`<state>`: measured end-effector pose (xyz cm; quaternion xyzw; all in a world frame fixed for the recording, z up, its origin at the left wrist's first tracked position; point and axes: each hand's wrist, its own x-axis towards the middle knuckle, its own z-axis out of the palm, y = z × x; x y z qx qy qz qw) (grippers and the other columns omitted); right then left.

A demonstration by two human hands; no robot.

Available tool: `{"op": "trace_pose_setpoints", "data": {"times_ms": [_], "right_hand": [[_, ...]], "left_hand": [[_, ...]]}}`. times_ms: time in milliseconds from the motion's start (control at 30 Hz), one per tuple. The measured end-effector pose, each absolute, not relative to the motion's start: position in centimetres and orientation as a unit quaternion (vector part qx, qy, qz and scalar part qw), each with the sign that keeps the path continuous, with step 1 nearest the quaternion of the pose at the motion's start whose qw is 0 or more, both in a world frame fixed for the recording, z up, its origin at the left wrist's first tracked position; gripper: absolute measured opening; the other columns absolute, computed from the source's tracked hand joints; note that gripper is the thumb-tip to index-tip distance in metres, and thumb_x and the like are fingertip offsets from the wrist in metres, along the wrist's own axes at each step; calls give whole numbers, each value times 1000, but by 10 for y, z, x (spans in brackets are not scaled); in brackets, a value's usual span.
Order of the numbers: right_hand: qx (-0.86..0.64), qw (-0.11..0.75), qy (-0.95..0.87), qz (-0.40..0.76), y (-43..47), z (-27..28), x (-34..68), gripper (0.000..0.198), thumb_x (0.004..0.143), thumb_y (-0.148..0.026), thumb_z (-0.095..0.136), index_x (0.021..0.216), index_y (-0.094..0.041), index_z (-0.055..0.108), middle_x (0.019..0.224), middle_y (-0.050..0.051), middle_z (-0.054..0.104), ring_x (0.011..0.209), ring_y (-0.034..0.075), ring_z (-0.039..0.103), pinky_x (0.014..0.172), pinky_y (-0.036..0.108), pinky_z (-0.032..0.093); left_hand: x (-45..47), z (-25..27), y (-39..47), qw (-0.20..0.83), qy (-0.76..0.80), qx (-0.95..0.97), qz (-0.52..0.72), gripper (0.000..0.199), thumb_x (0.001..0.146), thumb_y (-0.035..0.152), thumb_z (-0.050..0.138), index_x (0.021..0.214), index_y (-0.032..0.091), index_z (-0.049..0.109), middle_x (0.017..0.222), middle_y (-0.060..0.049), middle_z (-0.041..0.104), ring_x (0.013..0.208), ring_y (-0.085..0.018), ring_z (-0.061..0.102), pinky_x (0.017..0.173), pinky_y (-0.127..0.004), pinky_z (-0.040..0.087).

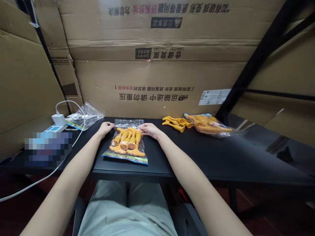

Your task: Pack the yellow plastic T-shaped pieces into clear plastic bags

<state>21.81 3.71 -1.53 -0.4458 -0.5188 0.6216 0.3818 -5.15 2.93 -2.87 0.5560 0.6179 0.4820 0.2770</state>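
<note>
In front of me on the black table lies a clear plastic bag (pixel 140 158) with a colourful printed strip along its near edge. Several orange plastic pieces (pixel 132 141), each with a flared cup end and a curved crosspiece, fill it. My left hand (pixel 107 127) pinches the bag's far left corner. At the far right corner, my right hand (pixel 150 129) grips the plastic, with its fingertips partly behind the film.
Loose orange pieces (pixel 176 123) lie at the back right beside another filled bag (pixel 209 125). Clear bags (pixel 86 114) are heaped at back left, near a power strip (pixel 54 128) with a white charger (pixel 58 119) and cable. Cardboard (pixel 152 75) walls the back; a black frame post (pixel 243 78) stands right.
</note>
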Motion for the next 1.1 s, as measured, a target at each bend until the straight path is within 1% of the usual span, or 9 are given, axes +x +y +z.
{"op": "trace_pose_setpoints", "data": {"times_ms": [100,233,300,433,567,733,867,967,1100], "right_hand": [[-433,381,-522,628,37,-15,220,9,75,-11,68,72,-13,59,59,-1,60,52,7,56,58,21,51],[-423,372,-535,629,36,-15,221,7,76,-11,67,74,-13,60,61,-1,61,54,7,57,58,19,51],[-420,370,-541,628,35,-14,220,6,77,-10,65,74,-13,61,61,-1,60,54,7,56,57,18,50],[-417,367,-550,624,33,-13,218,5,78,-8,63,75,-12,62,63,0,62,55,7,57,56,18,50],[-414,363,-552,626,31,-12,216,5,78,-8,62,76,-12,63,66,1,63,56,7,57,56,18,50],[-413,360,-546,633,32,-12,217,8,79,-6,61,74,-11,63,64,1,63,55,7,57,55,19,50],[-422,364,-542,629,35,-13,220,8,77,-7,65,71,-11,62,60,1,61,54,8,57,58,21,52],[-425,364,-541,627,36,-13,220,8,76,-7,66,70,-11,62,60,1,62,54,8,57,59,21,53],[-419,364,-542,631,36,-13,221,7,76,-8,67,71,-11,63,61,2,63,54,8,58,59,21,54]], "left_hand": [[-52,-29,29,285,624,548,478,19,60,35,66,61,17,65,72,-5,70,76,-19,62,74,-29,46],[-50,-30,27,298,593,567,488,30,60,43,69,74,16,70,80,-6,71,79,-19,62,77,-29,45],[-49,-30,27,296,591,568,490,33,59,46,70,74,16,70,80,-7,72,80,-20,63,77,-30,45],[-48,-31,27,300,588,561,500,33,56,46,73,69,16,69,75,-6,71,75,-20,63,75,-30,45],[-48,-31,28,309,588,554,503,28,54,41,75,65,16,69,67,-4,69,70,-18,61,72,-30,45],[-46,-28,29,324,580,530,527,14,53,26,73,56,15,64,59,-3,65,63,-14,59,69,-27,45],[-44,-25,30,380,545,487,567,17,53,18,70,50,16,54,53,0,61,56,-11,57,65,-24,46],[-41,-24,29,415,524,471,575,20,54,16,72,53,15,52,54,0,61,54,-11,58,64,-25,48],[-41,-23,25,453,500,466,572,25,57,16,76,66,15,53,59,-3,66,60,-14,64,69,-28,50]]}}
